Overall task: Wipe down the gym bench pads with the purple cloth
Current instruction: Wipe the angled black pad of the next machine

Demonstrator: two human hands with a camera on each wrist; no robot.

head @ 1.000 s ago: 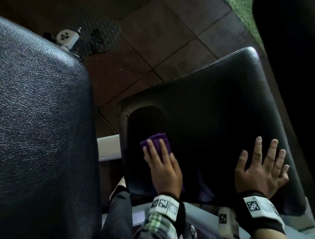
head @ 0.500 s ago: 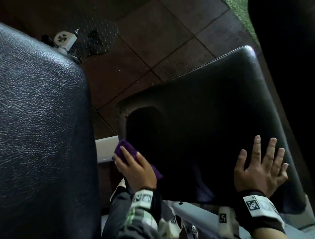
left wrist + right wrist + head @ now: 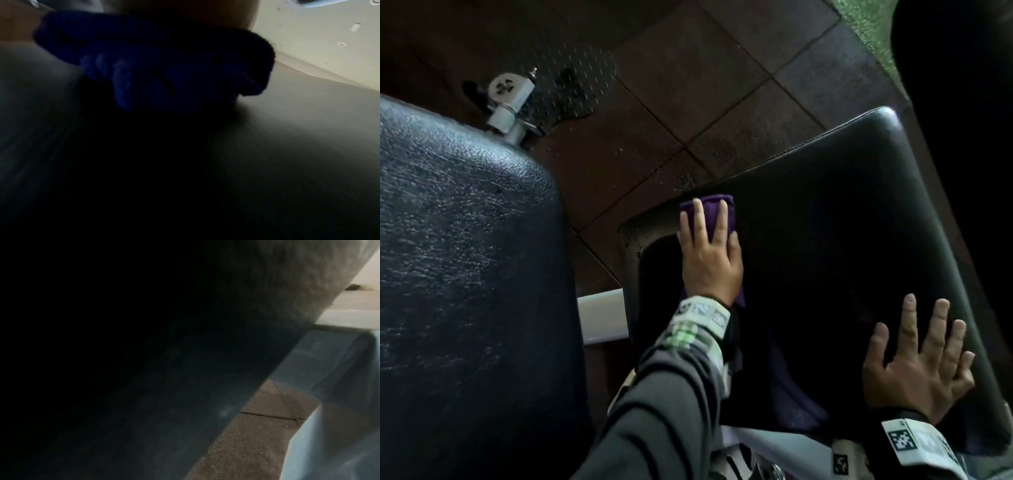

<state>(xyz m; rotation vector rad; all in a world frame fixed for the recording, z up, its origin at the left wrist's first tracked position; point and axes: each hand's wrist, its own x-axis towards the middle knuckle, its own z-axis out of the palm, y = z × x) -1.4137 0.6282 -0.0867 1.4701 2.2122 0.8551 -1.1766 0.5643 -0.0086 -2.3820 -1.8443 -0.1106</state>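
My left hand (image 3: 710, 253) lies with straight fingers on the folded purple cloth (image 3: 709, 210) and presses it onto the far left edge of the black seat pad (image 3: 842, 222). In the left wrist view the cloth (image 3: 164, 73) is bunched under my palm against the dark pad (image 3: 287, 146). My right hand (image 3: 921, 359) rests flat with spread fingers on the near right part of the seat pad and holds nothing. The right wrist view shows only the pad's dark surface (image 3: 144, 369). A second black pad, the backrest (image 3: 465, 274), fills the left of the head view.
A white frame bar (image 3: 602, 318) runs between the two pads. A metal bracket with a bolt (image 3: 510, 102) sticks up behind the backrest. Below are brown floor tiles (image 3: 688, 85), green turf (image 3: 866, 20) at the top right, and a dark shape (image 3: 962, 85) at the right edge.
My left hand slid the cloth from the seat pad's near left edge forward to its far left edge. The right hand stayed flat in place.
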